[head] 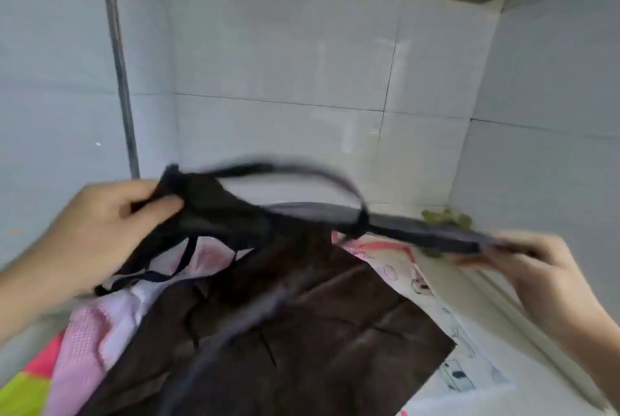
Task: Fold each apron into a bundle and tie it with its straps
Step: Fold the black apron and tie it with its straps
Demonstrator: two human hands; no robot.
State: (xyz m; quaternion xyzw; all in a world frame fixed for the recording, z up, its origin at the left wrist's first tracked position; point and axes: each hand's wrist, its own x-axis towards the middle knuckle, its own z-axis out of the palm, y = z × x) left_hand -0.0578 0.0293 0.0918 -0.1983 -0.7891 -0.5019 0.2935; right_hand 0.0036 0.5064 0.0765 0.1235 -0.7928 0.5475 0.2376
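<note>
- Two hands are holding up one dark apron (pixel 302 331): the left hand (pixel 100 231) is gripping the bunched top corner at left, fingers and thumb curled round the cloth; the right hand (pixel 523 264) is pinching the far end of a flat strap (pixel 426 234) at right, pulled out taut.
- Apron body is hanging and draping down near the middle, over a pile of pink and white cloth (pixel 100 325) and a printed sheet (pixel 402 268); not folded yet, as far as I can judge.
- Neck loop (pixel 302 167) is arching above the top edge, blurred, probably swinging.
- Thin ties (pixel 188 258) are dangling under the left hand, lying across the pink cloth.
- Risk: loose ties are likely catching or tangling with the pile below, dragging other cloth up.
- Risk: the right pinch is sitting at the very strap end, so a tug could be slipping it free.
- Risk: swinging loop could be twisting round the taut strap, making a knot before any fold.
- Risk: folding in the air is giving a sloppy bundle; the body is already creasing unevenly.
</note>
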